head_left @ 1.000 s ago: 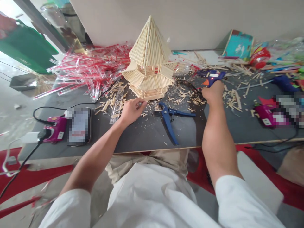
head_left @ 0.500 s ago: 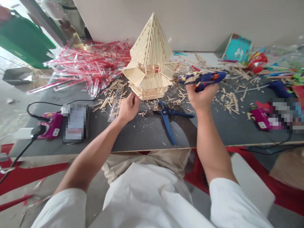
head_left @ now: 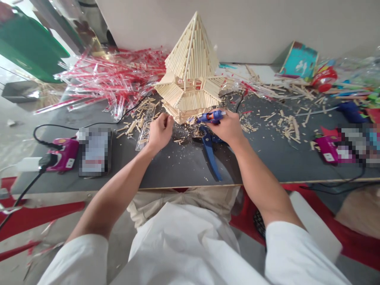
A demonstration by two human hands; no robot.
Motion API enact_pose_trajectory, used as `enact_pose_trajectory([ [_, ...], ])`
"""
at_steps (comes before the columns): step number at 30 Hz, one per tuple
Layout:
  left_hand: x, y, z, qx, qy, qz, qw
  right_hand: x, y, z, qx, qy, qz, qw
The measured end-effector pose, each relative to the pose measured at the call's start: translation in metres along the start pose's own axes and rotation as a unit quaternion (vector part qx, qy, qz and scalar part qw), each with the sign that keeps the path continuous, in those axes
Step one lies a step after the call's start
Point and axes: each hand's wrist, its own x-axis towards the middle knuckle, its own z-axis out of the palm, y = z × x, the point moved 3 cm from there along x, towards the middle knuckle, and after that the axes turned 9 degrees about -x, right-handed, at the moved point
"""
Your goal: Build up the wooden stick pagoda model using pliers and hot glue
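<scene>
A tower built of pale wooden sticks (head_left: 190, 71), with a pointed roof, stands at the back middle of the dark table (head_left: 184, 170). My right hand (head_left: 227, 128) is closed round a blue glue gun (head_left: 209, 116), whose nozzle points left at the tower's base. My left hand (head_left: 160, 130) is pinched shut just left of that base; what its fingers hold is too small to make out. Blue cutting pliers (head_left: 209, 152) lie on the table under my right hand.
Red and clear plastic wrappers (head_left: 103, 85) are heaped at the back left. Stick offcuts (head_left: 285, 124) litter the table. A pink charger (head_left: 61, 158) and a blurred phone (head_left: 95, 150) lie at the left. More pink and blue gear (head_left: 329, 146) and colourful packets crowd the right.
My right hand lifted the glue gun from the right part of the table and brought it down and left to the tower's base. My left hand closed and stayed by the base.
</scene>
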Motion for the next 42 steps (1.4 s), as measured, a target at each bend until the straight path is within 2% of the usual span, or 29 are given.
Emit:
enact_pose_trajectory([
  [6, 0.0, 0.002, 0.0, 0.0, -0.003, -0.005, 1.0, 0.002, -0.013, -0.001, -0.017, 0.076, 0.032, 0.996],
  [8, 0.0, 0.002, 0.0, 0.002, -0.005, -0.005, 1.0, 0.001, -0.014, 0.002, -0.017, 0.085, 0.04, 0.995],
  [14, 0.0, 0.003, 0.002, 0.009, -0.016, 0.003, 1.0, 0.001, -0.014, 0.01, -0.017, 0.08, 0.041, 0.996],
  [27, -0.001, 0.0, 0.003, -0.007, -0.013, 0.011, 1.0, 0.003, -0.016, 0.01, -0.039, 0.042, 0.041, 0.998],
  [42, -0.002, -0.001, 0.005, -0.004, -0.025, 0.017, 1.0, 0.004, -0.006, 0.015, -0.036, 0.014, 0.053, 0.998],
])
